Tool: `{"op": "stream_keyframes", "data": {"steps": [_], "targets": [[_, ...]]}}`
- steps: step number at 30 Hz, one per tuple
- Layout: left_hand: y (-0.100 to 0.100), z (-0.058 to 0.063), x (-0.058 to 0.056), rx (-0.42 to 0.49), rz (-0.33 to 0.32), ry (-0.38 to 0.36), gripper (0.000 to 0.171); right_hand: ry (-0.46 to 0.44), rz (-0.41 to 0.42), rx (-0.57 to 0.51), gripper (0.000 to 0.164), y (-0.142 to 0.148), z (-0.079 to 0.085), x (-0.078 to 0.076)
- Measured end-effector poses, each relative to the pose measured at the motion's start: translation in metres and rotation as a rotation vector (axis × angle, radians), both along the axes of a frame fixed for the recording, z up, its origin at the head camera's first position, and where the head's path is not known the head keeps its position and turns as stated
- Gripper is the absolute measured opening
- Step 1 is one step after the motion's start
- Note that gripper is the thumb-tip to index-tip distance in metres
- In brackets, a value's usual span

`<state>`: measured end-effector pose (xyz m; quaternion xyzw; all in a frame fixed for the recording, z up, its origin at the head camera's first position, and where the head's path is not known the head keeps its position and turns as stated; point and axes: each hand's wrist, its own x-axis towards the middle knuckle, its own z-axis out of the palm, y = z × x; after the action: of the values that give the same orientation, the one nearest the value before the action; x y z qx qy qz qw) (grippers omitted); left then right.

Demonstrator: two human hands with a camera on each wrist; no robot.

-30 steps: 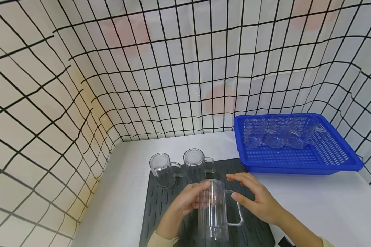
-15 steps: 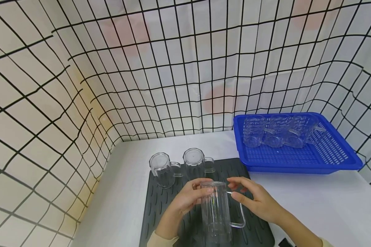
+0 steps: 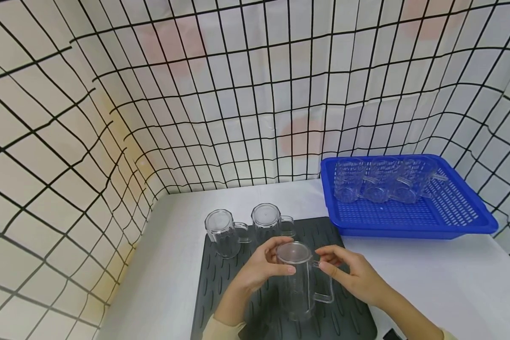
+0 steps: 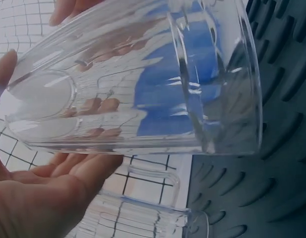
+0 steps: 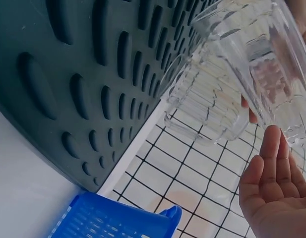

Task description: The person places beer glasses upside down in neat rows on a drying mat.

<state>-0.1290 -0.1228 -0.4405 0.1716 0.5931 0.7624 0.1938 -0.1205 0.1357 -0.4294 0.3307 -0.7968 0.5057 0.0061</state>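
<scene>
A clear glass mug (image 3: 297,293) is held upside down above the dark ribbed mat (image 3: 212,283), its base uppermost. My left hand (image 3: 259,269) grips it near the base, thumb in front and fingers behind. In the left wrist view the mug (image 4: 157,84) fills most of the picture, rim toward the mat. My right hand (image 3: 357,276) is beside the handle, fingers loosely bent; whether its fingertips touch the mug cannot be told. Two more clear mugs stand upside down at the back of the mat, one at left (image 3: 226,238) and one nearer the middle (image 3: 265,218).
A blue plastic basket (image 3: 412,231) stands at the back right with several clear mugs (image 3: 376,189) inside. Black wire grid panels (image 3: 238,118) close off the back and sides. A small black object (image 3: 391,334) lies at the front edge of the white table (image 3: 433,278).
The mug has tipped so that its base shows more and its lower end has shifted up in view. The left fingers have moved around its far side. The right hand has barely moved.
</scene>
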Motion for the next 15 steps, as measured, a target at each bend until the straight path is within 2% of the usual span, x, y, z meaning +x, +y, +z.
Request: {"op": "stream_keyframes", "data": {"steps": [6, 15], "targets": [[0.005, -0.001, -0.006, 0.038, -0.011, 0.098, 0.084, 0.020, -0.065, 0.005, 0.021, 0.002, 0.004, -0.002], [0.011, 0.000, -0.016, 0.069, -0.001, 0.135, 0.083, 0.015, -0.121, 0.008, 0.014, 0.005, -0.002, -0.008]]}}
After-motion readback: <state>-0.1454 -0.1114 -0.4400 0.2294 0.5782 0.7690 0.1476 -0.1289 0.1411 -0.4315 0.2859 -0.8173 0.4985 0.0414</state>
